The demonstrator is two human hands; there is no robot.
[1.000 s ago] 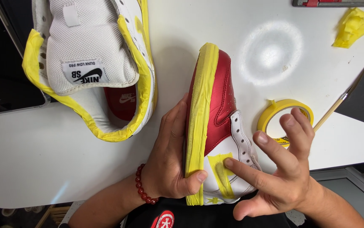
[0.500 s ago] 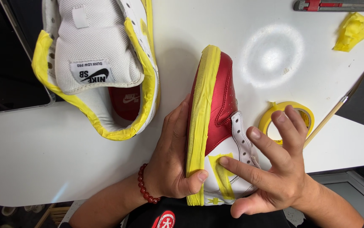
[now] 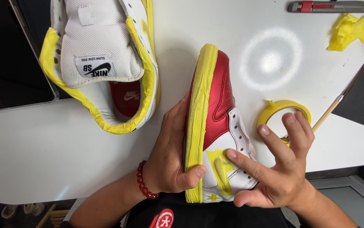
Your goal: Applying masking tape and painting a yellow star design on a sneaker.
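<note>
A red and white sneaker [image 3: 221, 105] lies on its side at the table's near edge, its sole wrapped in yellow masking tape. My left hand [image 3: 171, 152] grips it from the sole side, thumb hooked over the taped edge near the heel. My right hand [image 3: 275, 164] has its fingers spread, and the index fingertip presses a yellow tape strip [image 3: 221, 166] on the white side panel. A second sneaker [image 3: 101, 63], white with yellow tape around its collar and sole, rests at the upper left with its opening facing me.
A roll of yellow tape [image 3: 284, 113] lies just right of the held shoe, next to a thin paintbrush [image 3: 336, 103]. A red and grey utility knife [image 3: 334, 6] and crumpled yellow tape [image 3: 353, 29] sit at the far right. A dark slab [image 3: 9, 63] borders the white table [image 3: 42, 143] at left.
My right hand has spread its fingers slightly and its index finger slid along the tape strip on the side panel. The left hand and both shoes stay almost still.
</note>
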